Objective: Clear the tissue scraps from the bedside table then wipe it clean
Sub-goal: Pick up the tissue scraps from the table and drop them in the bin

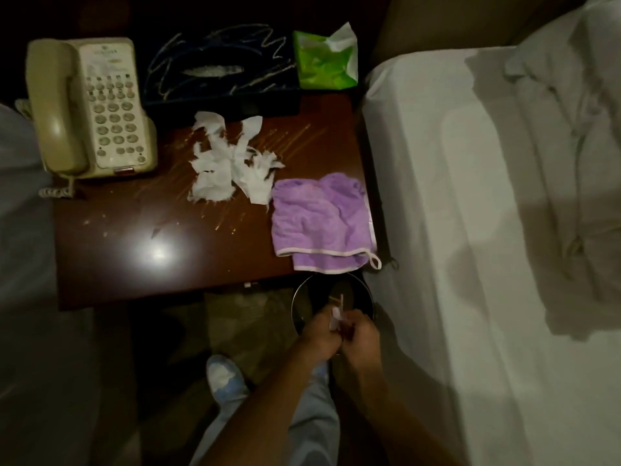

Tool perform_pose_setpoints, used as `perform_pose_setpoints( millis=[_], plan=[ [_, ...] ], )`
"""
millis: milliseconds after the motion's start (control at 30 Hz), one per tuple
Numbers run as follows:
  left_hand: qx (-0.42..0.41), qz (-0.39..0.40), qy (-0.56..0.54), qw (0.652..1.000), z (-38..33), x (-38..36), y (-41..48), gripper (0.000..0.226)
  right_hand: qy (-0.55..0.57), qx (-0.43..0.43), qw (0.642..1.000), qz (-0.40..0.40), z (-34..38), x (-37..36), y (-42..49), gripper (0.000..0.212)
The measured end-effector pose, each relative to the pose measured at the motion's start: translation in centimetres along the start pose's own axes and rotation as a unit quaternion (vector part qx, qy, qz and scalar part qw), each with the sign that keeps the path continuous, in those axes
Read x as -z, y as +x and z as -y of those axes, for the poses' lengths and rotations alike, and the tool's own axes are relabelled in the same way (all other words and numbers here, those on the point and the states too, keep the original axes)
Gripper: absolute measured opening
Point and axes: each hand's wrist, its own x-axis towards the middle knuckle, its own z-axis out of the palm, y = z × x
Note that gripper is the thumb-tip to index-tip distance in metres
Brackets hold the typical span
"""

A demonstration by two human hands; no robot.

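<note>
Torn white tissue scraps [228,163] lie in a heap on the middle of the dark wooden bedside table [141,264], with crumbs scattered around them. A folded purple cloth [319,220] rests at the table's right front corner. Below the table's front edge, my left hand [319,334] and my right hand [358,334] are together over a round dark bin [302,297] on the floor. Both hands pinch a small white tissue scrap [337,317] between them.
A beige telephone [90,109] stands at the table's left, a dark tissue box [221,68] at the back, a green tissue pack [322,62] beside it. A white-sheeted bed [470,230] borders the right side. My shoe [223,378] is on the floor.
</note>
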Motion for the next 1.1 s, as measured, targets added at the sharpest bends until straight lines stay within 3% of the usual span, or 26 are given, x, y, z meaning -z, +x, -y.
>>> perform_pose_setpoints(
  millis=[100, 200, 267, 367, 467, 600, 700, 867, 1100],
  plan=[
    [0.021, 0.031, 0.007, 0.999, 1.6, 0.2, 3.3, 0.067, -0.012, -0.033, 0.999, 0.037, -0.8, -0.5, 2.1, 0.044],
    [0.003, 0.018, 0.011, 1.0, 2.6, 0.8, 4.8, 0.07, -0.046, -0.05, 0.996, 0.055, -1.1, 0.3, 3.4, 0.059],
    [-0.028, -0.014, 0.022, 0.999, 1.1, 1.6, 2.6, 0.05, -0.065, -0.036, 0.997, 0.028, -0.4, 1.0, 3.4, 0.055],
    [-0.122, -0.092, 0.153, 0.976, -1.1, 3.5, -1.5, 0.021, -0.066, 0.035, 0.995, -0.064, 2.8, 2.5, 1.8, 0.03],
    [-0.251, -0.194, 0.228, 0.92, -3.5, 6.8, -6.2, 0.018, -0.055, 0.154, 0.975, -0.148, 7.8, 4.4, -0.4, 0.015],
    [-0.332, -0.295, 0.22, 0.868, -6.4, 12.9, -10.9, 0.017, -0.041, 0.291, 0.944, -0.149, 15.3, 6.6, -2.0, 0.012],
    [-0.294, -0.369, 0.208, 0.857, -7.6, 18.7, -11.8, 0.005, -0.037, 0.327, 0.936, -0.122, 21.2, 7.3, -1.2, 0.007],
    [-0.188, -0.459, 0.189, 0.847, -7.3, 26.1, -9.9, 0.029, -0.042, 0.365, 0.928, -0.061, 28.4, 6.0, 1.6, 0.012],
    [-0.136, -0.42, 0.145, 0.885, -7.2, 30.6, -6.3, 0.036, -0.112, 0.387, 0.915, -0.03, 32.4, 1.4, 5.8, 0.015]
  ],
)
